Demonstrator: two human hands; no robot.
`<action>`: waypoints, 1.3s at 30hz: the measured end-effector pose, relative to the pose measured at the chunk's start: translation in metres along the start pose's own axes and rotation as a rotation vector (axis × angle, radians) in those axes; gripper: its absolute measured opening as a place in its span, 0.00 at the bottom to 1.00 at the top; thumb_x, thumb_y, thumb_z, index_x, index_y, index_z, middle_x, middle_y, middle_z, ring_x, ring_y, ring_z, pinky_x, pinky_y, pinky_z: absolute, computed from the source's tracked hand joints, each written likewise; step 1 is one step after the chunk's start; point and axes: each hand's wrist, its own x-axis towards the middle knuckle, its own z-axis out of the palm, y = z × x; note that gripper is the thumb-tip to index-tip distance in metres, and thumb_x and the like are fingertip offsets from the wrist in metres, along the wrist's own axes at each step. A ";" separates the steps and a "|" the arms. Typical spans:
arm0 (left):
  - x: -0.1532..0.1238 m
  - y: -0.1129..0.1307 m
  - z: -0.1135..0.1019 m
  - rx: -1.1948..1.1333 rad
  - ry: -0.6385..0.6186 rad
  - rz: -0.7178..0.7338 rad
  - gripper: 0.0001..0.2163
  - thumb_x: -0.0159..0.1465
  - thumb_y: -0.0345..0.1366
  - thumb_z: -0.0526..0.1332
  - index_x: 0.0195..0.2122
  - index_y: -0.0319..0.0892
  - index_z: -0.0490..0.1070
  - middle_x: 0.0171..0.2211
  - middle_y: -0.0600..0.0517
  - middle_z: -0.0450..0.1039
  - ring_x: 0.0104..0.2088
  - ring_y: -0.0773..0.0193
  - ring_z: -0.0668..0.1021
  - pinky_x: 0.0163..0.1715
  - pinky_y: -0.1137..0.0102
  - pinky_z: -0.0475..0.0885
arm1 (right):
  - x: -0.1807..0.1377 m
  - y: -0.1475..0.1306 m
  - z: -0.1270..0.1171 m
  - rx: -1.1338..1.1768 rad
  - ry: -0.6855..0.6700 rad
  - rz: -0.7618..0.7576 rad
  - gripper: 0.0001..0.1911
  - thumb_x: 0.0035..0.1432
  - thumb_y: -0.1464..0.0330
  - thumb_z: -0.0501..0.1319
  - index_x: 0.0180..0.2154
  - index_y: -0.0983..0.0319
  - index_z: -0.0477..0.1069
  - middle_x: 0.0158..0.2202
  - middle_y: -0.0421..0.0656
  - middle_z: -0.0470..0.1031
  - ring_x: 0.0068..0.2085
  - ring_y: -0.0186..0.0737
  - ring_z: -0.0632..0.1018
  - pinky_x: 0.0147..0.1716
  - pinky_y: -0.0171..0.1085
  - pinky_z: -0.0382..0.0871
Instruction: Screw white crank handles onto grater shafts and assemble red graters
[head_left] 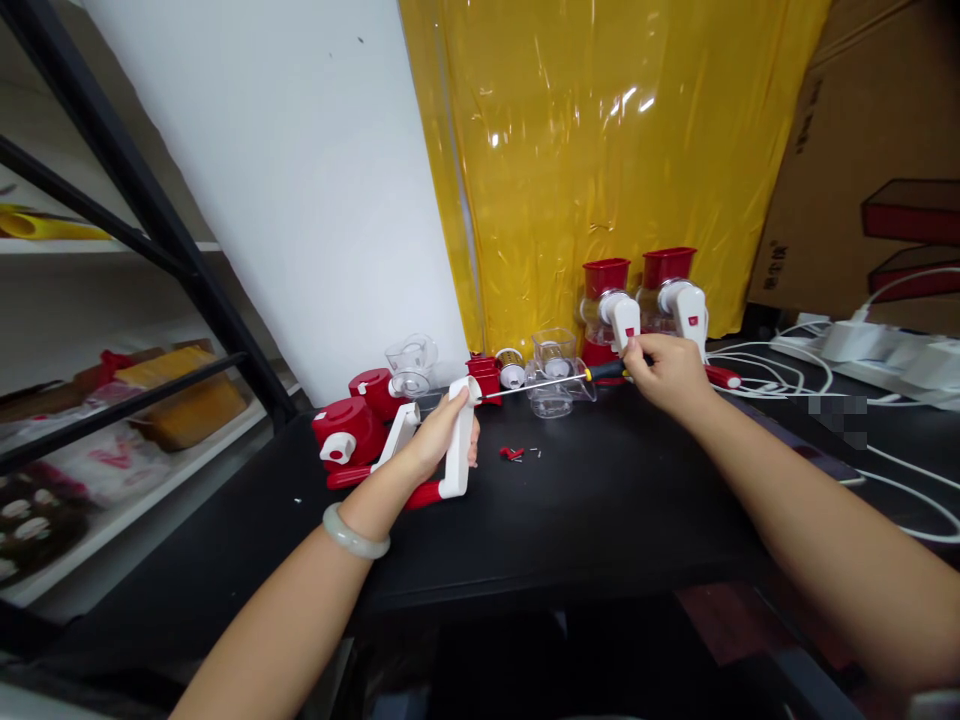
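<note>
My left hand is wrapped round a white crank handle with a red grip. In my right hand is a screwdriver with a black and yellow handle. Its long shaft points left, and the tip meets the upper end of the crank; whether it sits in a screw there I cannot tell. Small red parts and a few tiny screws lie on the black table below the shaft. Another white crank handle rests just left of my left hand, beside a red base with a white knob.
Clear plastic housings and a drum stand behind the shaft. Two assembled red and white rotary graters are at the back right. White cables and a power strip lie right; a black metal rack stands left.
</note>
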 end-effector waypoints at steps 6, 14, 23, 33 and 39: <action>0.000 -0.001 0.004 0.042 0.030 0.084 0.27 0.61 0.66 0.61 0.39 0.47 0.59 0.19 0.59 0.69 0.13 0.63 0.71 0.16 0.67 0.71 | 0.001 0.002 0.004 0.087 0.021 0.069 0.19 0.62 0.56 0.53 0.21 0.56 0.63 0.23 0.46 0.70 0.30 0.44 0.71 0.35 0.41 0.63; -0.005 -0.002 0.000 0.499 0.257 0.391 0.18 0.70 0.54 0.58 0.48 0.46 0.59 0.22 0.60 0.70 0.18 0.62 0.77 0.24 0.68 0.71 | 0.004 0.005 0.013 0.287 -0.203 0.259 0.23 0.59 0.50 0.58 0.22 0.59 0.68 0.19 0.40 0.67 0.24 0.39 0.69 0.28 0.38 0.60; -0.003 -0.007 -0.017 0.613 0.226 0.568 0.20 0.72 0.50 0.56 0.57 0.43 0.58 0.25 0.57 0.73 0.22 0.59 0.79 0.31 0.63 0.73 | 0.003 -0.001 0.019 0.623 -0.349 0.654 0.24 0.60 0.49 0.62 0.23 0.60 0.70 0.18 0.46 0.73 0.14 0.34 0.63 0.15 0.36 0.54; -0.001 -0.005 -0.022 0.658 0.178 0.500 0.19 0.73 0.51 0.55 0.56 0.43 0.58 0.24 0.57 0.73 0.22 0.57 0.79 0.29 0.62 0.73 | 0.002 0.000 0.016 0.248 -0.215 0.350 0.28 0.61 0.48 0.57 0.16 0.58 0.63 0.15 0.41 0.65 0.22 0.39 0.68 0.28 0.39 0.59; -0.003 -0.001 -0.014 0.488 0.168 0.457 0.17 0.72 0.53 0.56 0.49 0.46 0.58 0.24 0.59 0.71 0.18 0.61 0.77 0.23 0.65 0.72 | 0.000 0.005 0.019 0.239 -0.084 0.221 0.22 0.60 0.54 0.53 0.19 0.58 0.65 0.18 0.42 0.68 0.24 0.40 0.69 0.28 0.39 0.59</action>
